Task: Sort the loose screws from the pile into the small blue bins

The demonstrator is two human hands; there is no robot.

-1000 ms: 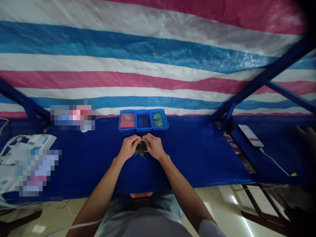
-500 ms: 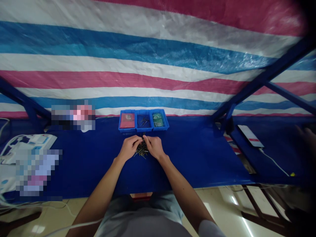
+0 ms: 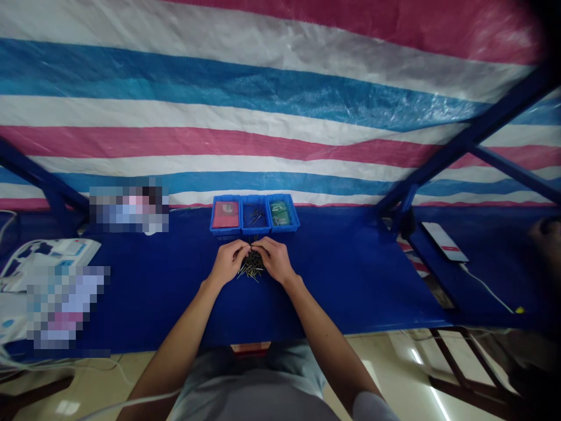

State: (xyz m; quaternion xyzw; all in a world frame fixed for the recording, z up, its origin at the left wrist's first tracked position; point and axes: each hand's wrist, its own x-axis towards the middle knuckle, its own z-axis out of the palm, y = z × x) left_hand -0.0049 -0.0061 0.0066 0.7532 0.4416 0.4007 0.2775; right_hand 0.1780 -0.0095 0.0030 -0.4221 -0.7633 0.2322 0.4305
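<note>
A pile of small, thin metal pieces that look like screws (image 3: pixel 251 269), dark and brass-toned, lies on the blue tabletop (image 3: pixel 350 275). Over its left side, my left hand (image 3: pixel 228 260) is closed in a pinch, thumb against forefinger. My right hand (image 3: pixel 274 257) pinches from the other side, its fingertips almost meeting the left ones above the pile. Whatever lies between the fingertips is too small to make out. Just beyond the hands are three joined blue bins: the left bin (image 3: pixel 225 231) has a red lining, the middle bin (image 3: pixel 255 230) several dark thin pieces, the right bin (image 3: pixel 284 228) silvery pieces on green.
At the left stand a white object with dark openings (image 3: pixel 52 257) and blurred-out items. A phone (image 3: pixel 445 241) with a white cable lies on the right, near another person's hand (image 3: pixel 547 240). Blue metal frame bars (image 3: pixel 438 152) and a striped tarp (image 3: pixel 263 140) bound the table.
My right fingertips drew slightly back from the left ones half a second ago and are now close against them again. The left hand has barely moved. At far right, the other person's hand shifted.
</note>
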